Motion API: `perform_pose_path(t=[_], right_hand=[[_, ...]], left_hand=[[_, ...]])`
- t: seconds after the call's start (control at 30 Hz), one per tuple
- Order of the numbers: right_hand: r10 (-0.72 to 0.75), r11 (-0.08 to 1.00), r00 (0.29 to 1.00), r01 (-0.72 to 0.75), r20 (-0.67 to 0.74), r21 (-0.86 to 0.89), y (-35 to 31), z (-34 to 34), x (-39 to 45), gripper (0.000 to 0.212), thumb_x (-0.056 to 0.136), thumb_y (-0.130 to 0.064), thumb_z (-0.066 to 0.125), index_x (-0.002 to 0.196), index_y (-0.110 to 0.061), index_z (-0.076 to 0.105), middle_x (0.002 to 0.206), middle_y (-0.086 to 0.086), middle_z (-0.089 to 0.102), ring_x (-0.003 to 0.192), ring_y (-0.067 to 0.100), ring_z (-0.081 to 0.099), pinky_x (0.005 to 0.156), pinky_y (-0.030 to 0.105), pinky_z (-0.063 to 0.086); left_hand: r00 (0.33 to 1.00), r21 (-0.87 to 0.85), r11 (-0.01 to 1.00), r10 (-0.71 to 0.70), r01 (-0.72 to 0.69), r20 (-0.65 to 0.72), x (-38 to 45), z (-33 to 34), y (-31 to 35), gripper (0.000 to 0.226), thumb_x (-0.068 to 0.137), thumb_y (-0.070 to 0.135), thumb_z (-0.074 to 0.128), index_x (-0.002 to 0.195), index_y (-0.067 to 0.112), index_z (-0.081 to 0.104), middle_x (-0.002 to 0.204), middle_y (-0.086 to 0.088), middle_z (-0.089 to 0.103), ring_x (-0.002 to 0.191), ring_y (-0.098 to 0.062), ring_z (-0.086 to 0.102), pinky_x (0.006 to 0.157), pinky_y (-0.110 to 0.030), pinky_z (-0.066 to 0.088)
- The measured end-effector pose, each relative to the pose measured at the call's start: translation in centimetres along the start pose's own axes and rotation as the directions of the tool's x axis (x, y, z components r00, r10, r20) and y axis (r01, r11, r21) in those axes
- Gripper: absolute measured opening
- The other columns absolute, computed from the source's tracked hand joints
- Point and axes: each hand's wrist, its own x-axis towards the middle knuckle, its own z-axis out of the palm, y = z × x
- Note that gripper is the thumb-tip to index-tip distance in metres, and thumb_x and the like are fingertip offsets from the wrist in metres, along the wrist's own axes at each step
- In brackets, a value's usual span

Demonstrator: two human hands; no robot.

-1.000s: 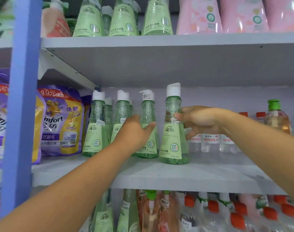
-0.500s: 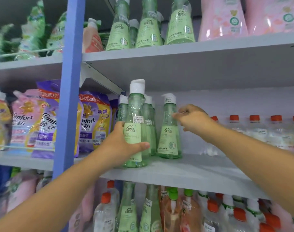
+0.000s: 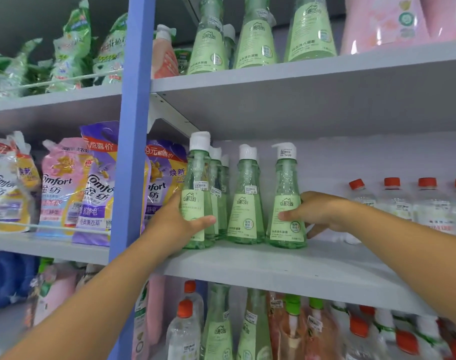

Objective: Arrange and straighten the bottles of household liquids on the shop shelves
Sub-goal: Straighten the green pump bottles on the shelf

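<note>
1. Bottles of pale green liquid, cone-shaped clear plastic with white pump caps, stand in a short front row on the middle grey shelf [image 3: 286,271]; this row is what the straightening concerns.

2. Half a second ago the left hand [image 3: 175,224] was carrying the leftmost green bottle [image 3: 197,198] out in front of the row. Now that bottle sits at the row's left end, close to the blue upright post [image 3: 134,152], with more green bottles just behind it. The thumb lies across the label and the fingers wrap round the far side, so the grip is not yet released.

3. The right hand [image 3: 318,214] has changed more. Earlier it hovered near a bottle's neck, holding nothing that could be seen. Now it grasps the rightmost green bottle [image 3: 286,203] low on its body, thumb on the label's front and fingers curled behind.

4. The middle green bottle [image 3: 246,201] stands untouched between the two, label facing forward.

5. Judged from this, all three front bottles are upright and facing out, roughly in line. What probably remains here is evening the gaps and letting go.

6. Clear bottles with red caps [image 3: 392,201] stand further right, near the right hand, so a sideways nudge could bump them.
</note>
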Motion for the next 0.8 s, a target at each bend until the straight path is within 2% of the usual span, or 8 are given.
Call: perform_pose_path(t=[0.07,0.17,0.23,0.33,0.4,0.53,0.67,0.8], right_hand=[[-0.009,1.000,1.000,0.009,0.002,0.023,0.1,0.1,0.1,0.033,0.094,-0.030,0.073,0.123,-0.018,0.064,0.113,0.003,0.076,0.102,0.023,0.073,0.090,0.046,0.061],[-0.028,0.998,1.000,0.028,-0.010,0.050,0.3,0.5,0.0,0.027,0.096,-0.031,0.070,0.121,-0.023,0.064,0.115,0.000,0.074,0.103,0.020,0.072,0.090,0.044,0.061],[-0.038,0.997,0.999,0.038,-0.008,0.060,0.5,0.8,-0.1,0.020,0.097,-0.030,0.069,0.115,-0.027,0.063,0.115,-0.003,0.073,0.105,0.018,0.070,0.092,0.044,0.060],[-0.052,0.997,0.998,0.053,-0.017,0.060,0.7,1.0,-0.2,0.010,0.097,-0.030,0.068,0.102,-0.034,0.060,0.115,-0.006,0.071,0.106,0.015,0.067,0.092,0.042,0.060],[-0.050,0.997,0.999,0.051,-0.022,0.057,0.8,1.0,-0.3,0.009,0.098,-0.028,0.067,0.101,-0.033,0.060,0.117,-0.005,0.070,0.108,0.016,0.066,0.092,0.042,0.060],[-0.027,0.997,1.000,0.027,-0.012,0.070,1.2,0.5,-0.4,0.018,0.098,-0.027,0.067,0.114,-0.028,0.059,0.125,-0.002,0.069,0.117,0.021,0.064,0.095,0.044,0.059],[-0.029,0.995,0.999,0.032,-0.035,0.093,1.4,0.5,-0.2,0.035,0.096,-0.029,0.071,0.128,-0.023,0.058,0.127,-0.001,0.067,0.118,0.023,0.063,0.095,0.045,0.059],[-0.028,0.996,0.998,0.033,-0.052,0.088,1.2,0.9,-0.1,0.015,0.096,-0.028,0.070,0.101,-0.033,0.057,0.119,-0.005,0.068,0.116,0.021,0.064,0.094,0.045,0.059]], left_hand=[[1.000,-0.040,0.999,-0.016,0.016,-0.001,0.2,0.0,-0.1,0.094,0.069,0.069,0.082,0.147,0.045,0.035,0.122,0.021,0.063,0.106,-0.014,0.062,0.081,-0.031,0.048],[0.999,-0.087,0.996,-0.037,0.037,-0.002,0.0,0.1,-0.4,0.062,0.075,0.062,0.081,0.121,0.047,0.042,0.095,0.030,0.059,0.083,0.005,0.055,0.062,-0.020,0.041],[0.999,-0.095,0.994,-0.050,0.050,0.001,-0.2,0.3,-0.8,0.049,0.081,0.051,0.079,0.114,0.046,0.044,0.093,0.026,0.063,0.081,0.002,0.059,0.060,-0.021,0.043],[0.998,-0.096,0.993,-0.061,0.061,-0.004,-0.2,0.3,-0.9,0.046,0.082,0.042,0.080,0.113,0.042,0.045,0.096,0.017,0.067,0.083,-0.006,0.064,0.061,-0.025,0.047],[0.998,-0.092,0.994,-0.059,0.057,-0.017,-0.2,0.4,-0.8,0.046,0.082,0.041,0.080,0.112,0.040,0.046,0.096,0.016,0.067,0.083,-0.007,0.064,0.062,-0.027,0.048],[0.998,-0.070,0.996,-0.060,0.058,-0.026,-0.2,0.7,-0.7,0.043,0.080,0.042,0.078,0.113,0.041,0.050,0.096,0.014,0.070,0.084,-0.012,0.067,0.075,-0.034,0.058],[0.998,-0.070,0.996,-0.061,0.059,-0.034,-0.3,0.4,-0.8,0.044,0.079,0.045,0.078,0.110,0.043,0.048,0.092,0.018,0.068,0.080,-0.007,0.067,0.065,-0.029,0.054],[0.997,-0.079,0.995,-0.064,0.061,-0.036,-0.3,0.3,-0.8,0.044,0.078,0.045,0.078,0.111,0.042,0.049,0.092,0.018,0.070,0.081,-0.009,0.069,0.071,-0.032,0.059]])
